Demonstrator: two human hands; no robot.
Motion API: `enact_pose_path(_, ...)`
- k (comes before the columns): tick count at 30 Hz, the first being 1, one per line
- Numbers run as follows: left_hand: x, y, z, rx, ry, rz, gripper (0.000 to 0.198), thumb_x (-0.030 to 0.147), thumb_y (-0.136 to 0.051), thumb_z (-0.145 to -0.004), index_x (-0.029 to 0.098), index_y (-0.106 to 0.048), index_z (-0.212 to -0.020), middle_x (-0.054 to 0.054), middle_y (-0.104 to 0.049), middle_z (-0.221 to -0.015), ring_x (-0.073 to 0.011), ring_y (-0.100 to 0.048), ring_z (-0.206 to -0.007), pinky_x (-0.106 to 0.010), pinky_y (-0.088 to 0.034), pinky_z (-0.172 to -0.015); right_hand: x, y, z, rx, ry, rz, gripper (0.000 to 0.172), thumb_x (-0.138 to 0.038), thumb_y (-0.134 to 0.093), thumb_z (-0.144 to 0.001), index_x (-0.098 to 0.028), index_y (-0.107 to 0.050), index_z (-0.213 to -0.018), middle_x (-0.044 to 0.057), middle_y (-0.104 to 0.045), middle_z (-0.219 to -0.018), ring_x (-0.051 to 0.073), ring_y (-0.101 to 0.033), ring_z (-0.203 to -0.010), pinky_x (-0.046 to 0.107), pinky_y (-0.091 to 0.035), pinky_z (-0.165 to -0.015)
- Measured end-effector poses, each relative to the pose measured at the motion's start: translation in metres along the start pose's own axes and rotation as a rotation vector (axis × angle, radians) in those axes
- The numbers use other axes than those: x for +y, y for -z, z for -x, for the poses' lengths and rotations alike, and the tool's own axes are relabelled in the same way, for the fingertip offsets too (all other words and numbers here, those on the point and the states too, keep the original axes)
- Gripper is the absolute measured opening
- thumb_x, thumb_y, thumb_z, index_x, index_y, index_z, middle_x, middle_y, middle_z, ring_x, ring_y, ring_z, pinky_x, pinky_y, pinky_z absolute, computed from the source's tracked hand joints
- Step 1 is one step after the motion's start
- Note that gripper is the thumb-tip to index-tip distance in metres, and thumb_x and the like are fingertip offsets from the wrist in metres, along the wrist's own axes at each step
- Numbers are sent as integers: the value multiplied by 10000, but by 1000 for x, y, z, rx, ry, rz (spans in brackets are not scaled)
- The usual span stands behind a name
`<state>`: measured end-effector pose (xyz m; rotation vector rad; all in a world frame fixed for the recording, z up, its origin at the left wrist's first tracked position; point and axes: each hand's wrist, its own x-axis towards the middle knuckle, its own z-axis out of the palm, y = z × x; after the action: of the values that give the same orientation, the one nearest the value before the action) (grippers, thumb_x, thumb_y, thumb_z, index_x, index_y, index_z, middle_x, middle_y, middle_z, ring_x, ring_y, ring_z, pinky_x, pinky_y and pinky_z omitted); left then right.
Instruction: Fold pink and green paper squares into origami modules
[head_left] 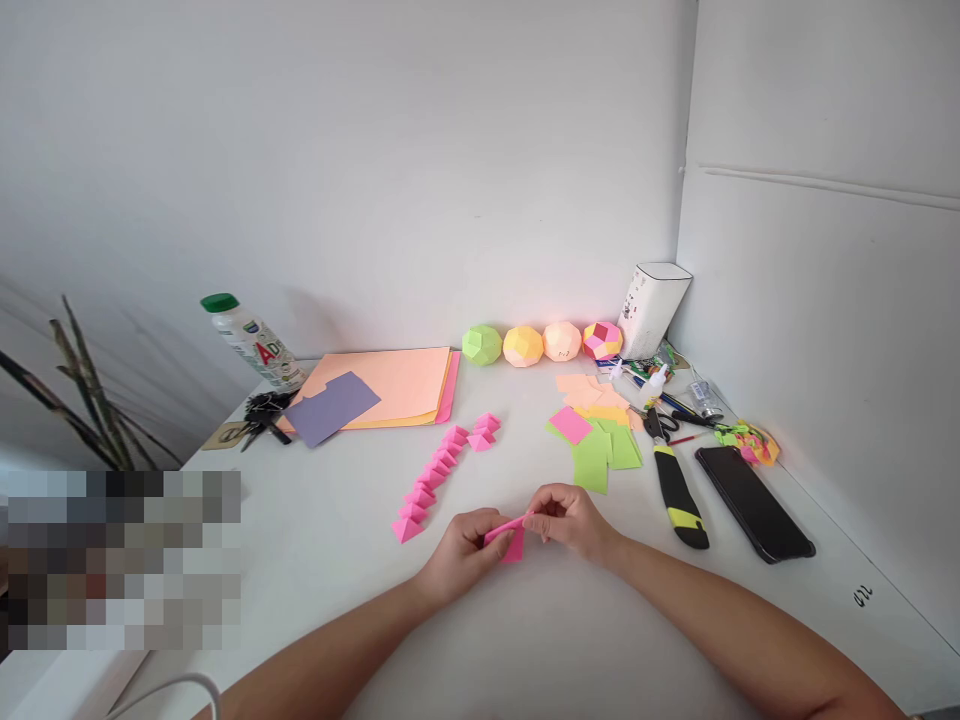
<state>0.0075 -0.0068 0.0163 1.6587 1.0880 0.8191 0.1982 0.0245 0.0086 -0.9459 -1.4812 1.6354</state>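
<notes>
My left hand (463, 552) and my right hand (571, 520) meet over the white table (322, 560), both pinching one small pink paper square (510, 537) that is partly folded. Just to the left lies a row of several folded pink paper units (439, 475). To the upper right sits a loose pile of green, orange and pink paper squares (596, 440).
Along the back wall stand paper balls (541, 343), a white box (651, 308) and a bottle (251, 343). Orange sheets with a purple card (375, 392) and keys (259, 415) lie at the left. A utility knife (677, 490), phone (752, 502), scissors and glue lie at the right.
</notes>
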Motion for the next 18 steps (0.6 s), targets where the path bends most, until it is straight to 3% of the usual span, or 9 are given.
enact_pose_path(18, 1, 0, 0, 3, -8, -11, 262, 313, -501, -831, 166, -619, -649, 20, -453, -571, -111, -404, -553, -216, -365, -518, -4, 1, 0, -29, -17, -38, 238, -359, -749, -661, -158, -623, -677, -29, -543, -574, 88, -468, -491, 226, -385, -481)
